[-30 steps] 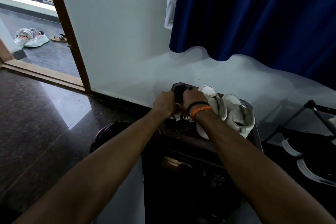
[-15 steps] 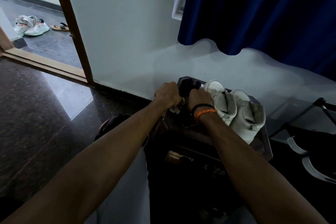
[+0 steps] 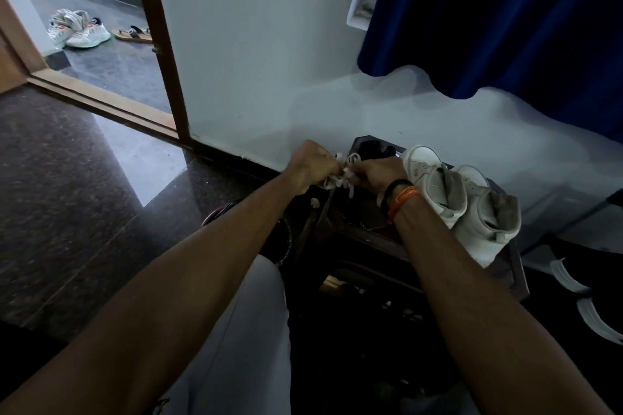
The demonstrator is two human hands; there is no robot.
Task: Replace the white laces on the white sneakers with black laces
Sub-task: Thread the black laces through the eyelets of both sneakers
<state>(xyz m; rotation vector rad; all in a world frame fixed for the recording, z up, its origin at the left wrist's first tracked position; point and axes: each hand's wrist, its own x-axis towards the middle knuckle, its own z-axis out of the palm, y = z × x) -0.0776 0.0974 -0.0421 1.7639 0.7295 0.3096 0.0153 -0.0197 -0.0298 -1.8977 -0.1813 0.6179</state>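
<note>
Two white sneakers (image 3: pixel 438 184) stand side by side on a small dark wooden table (image 3: pixel 371 232), toes toward the wall; no laces show in them. My left hand (image 3: pixel 312 162) and my right hand (image 3: pixel 377 173) are both closed on a bundle of white laces (image 3: pixel 340 175) held between them over the table's left edge. A dark bunch, maybe the black laces (image 3: pixel 372 148), lies at the table's far corner behind my hands. My right wrist wears a black and an orange band.
A white wall and blue curtain (image 3: pixel 505 17) stand behind the table. Dark shoes with white stripes (image 3: pixel 580 293) lie on the floor at right. An open doorway at upper left shows other shoes (image 3: pixel 79 29) outside. My grey trouser leg (image 3: pixel 246 330) is below.
My hands have shifted left, off the sneakers and toward the table's left edge, and the white lace bundle now shows between them. The camera has tilted so the sneakers sit further right.
</note>
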